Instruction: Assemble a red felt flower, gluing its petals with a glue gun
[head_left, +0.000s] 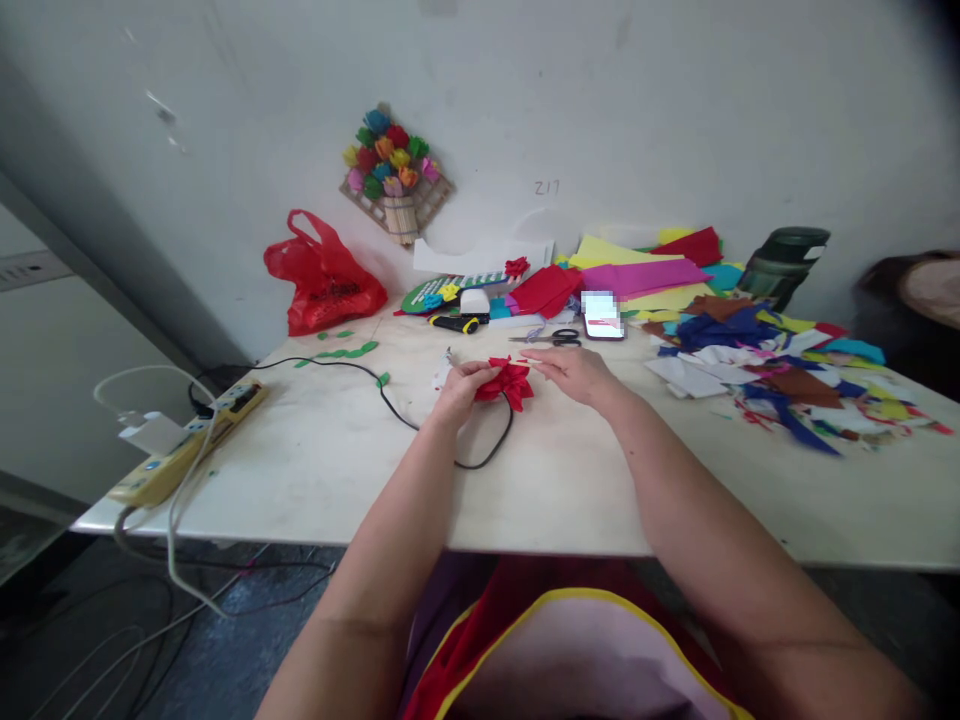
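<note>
**Red paper flower held mid-table, 2 hands on it**

Your left hand (456, 388) was pinching the red paper flower (507, 381) at its left edge, fingers curled around it. The flower sat near the middle of the table (315, 460), just above a loop of black cable (420, 425). Your right hand (574, 371) lay flat and loosely spread just right of the flower, fingertips touching or nearly touching its petals; can't tell which from this view.

Step in hand, my read: shaping or pressing the petals of a mostly built flower. The next move looked like it called for a steady left-hand pinch while the right worked the petals, light pressure only, since thin paper creases and tears.

Pose: both forearms reached forward over the table edge and converged on the flower, wrists low, palms down.

Nearby: scissors (559, 338) and a phone (602, 316) just behind your right hand, a yellow-and-black cutter (456, 323) behind the left, paper scraps (780, 375) well off to the right, a power strip (191, 440) far left.
</note>
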